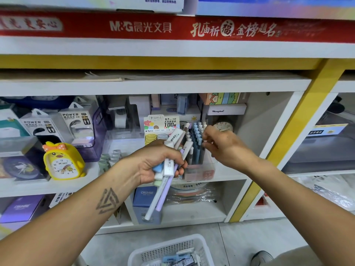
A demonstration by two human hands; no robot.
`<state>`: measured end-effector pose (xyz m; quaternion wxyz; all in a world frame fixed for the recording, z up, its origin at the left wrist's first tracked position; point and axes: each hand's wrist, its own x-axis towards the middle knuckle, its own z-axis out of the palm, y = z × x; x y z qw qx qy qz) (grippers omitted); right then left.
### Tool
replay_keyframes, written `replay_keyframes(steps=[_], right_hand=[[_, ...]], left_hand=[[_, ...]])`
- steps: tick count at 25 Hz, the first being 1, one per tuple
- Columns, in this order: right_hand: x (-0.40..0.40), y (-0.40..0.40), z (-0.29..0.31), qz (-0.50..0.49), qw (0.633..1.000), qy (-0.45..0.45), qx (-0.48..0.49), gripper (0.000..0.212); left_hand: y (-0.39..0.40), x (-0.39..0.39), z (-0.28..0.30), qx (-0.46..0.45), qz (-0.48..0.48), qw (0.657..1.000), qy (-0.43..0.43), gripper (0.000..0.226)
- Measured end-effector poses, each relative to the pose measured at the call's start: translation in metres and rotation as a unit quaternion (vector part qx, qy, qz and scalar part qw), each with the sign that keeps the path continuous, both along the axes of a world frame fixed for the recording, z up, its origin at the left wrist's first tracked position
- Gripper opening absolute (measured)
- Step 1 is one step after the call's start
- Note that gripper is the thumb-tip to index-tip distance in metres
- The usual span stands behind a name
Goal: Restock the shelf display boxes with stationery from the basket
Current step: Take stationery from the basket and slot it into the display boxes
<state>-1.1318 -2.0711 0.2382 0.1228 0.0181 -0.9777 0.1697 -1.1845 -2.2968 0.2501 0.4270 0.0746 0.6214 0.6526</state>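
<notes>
My left hand point(159, 162) grips a bundle of pastel pens point(169, 166), white, lilac, blue and green, their ends sticking out above and below the fist. It hovers in front of a clear display box point(199, 169) on the middle shelf, filled with upright blue and grey pens point(196, 139). My right hand point(221, 144) reaches to the right side of that box, fingertips pinched on the top of one pen point(205, 140) among the upright ones. A white mesh basket point(169, 250) with more stationery sits on the floor below.
A lead-refill display point(162, 129) stands behind the pen box. A yellow duck alarm clock point(62, 162) and power bank packs point(76, 123) fill the shelf's left. Boxes sit on the lower shelf point(146, 200). A yellow-and-white upright point(284, 143) bounds the compartment on the right. A shoe point(262, 258) is by the basket.
</notes>
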Motion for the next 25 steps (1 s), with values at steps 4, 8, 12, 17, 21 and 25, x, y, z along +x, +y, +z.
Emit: replay_keyframes(steps=[4,8,12,17,21,25], right_hand=[[-0.010,-0.006,0.014,-0.059,0.983,0.088,-0.148,0.023],[-0.015,-0.015,0.025,-0.059,0.890,-0.003,-0.452,0.019],[-0.019,-0.011,0.025,-0.082,0.802,-0.012,-0.591,0.007],[-0.022,0.017,0.027,-0.171,0.864,0.126,-0.456,0.013],[-0.013,0.016,0.020,-0.124,0.966,0.131,-0.186,0.011],[-0.010,0.013,0.006,-0.086,0.986,0.095,-0.110,0.003]], left_hand=[[0.001,0.003,0.000,0.017,-0.045,0.999,0.005,0.026],[0.004,0.007,-0.001,0.022,-0.100,0.995,0.005,0.033],[0.000,0.005,-0.001,0.016,-0.109,0.994,0.006,0.029],[-0.004,-0.003,-0.002,0.006,-0.054,0.998,-0.026,0.027],[0.000,-0.003,-0.001,0.016,-0.019,0.999,-0.021,0.028],[0.003,-0.002,-0.001,0.015,-0.002,1.000,-0.007,0.028]])
